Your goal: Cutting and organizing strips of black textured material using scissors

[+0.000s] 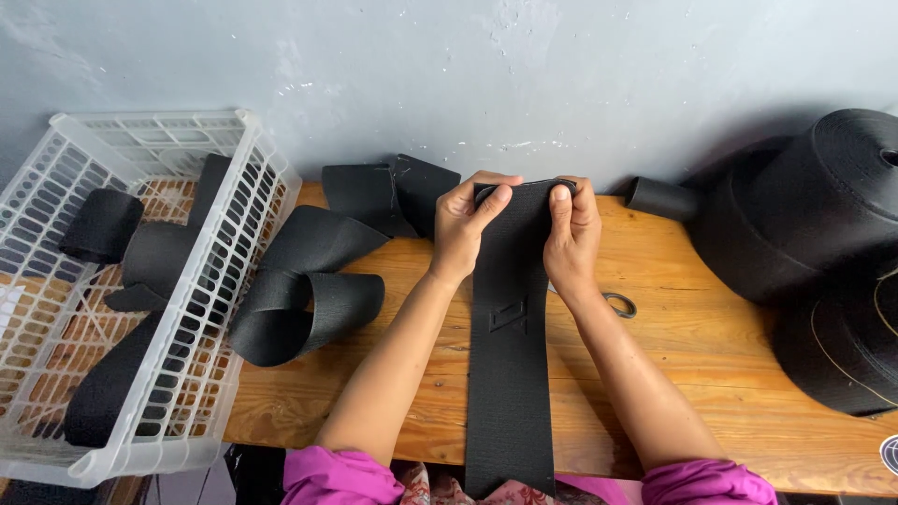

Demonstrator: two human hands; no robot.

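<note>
A wide black webbing strap (510,374) runs from my lap up over the wooden table (711,374) to both hands. My left hand (463,229) pinches the strap's top left corner, thumb on top. My right hand (572,234) grips the top right corner, fingers curled over the edge. A small black rectangular buckle or patch (508,315) lies on the strap below my hands. The strap's far end is folded over between my fingers.
A white plastic basket (201,309) at left holds curled black strap pieces (140,252). More looped strap (309,290) lies beside it on the table. Large black webbing rolls (814,215) stand at right. A small metal ring (619,304) lies near my right wrist. A grey wall stands behind.
</note>
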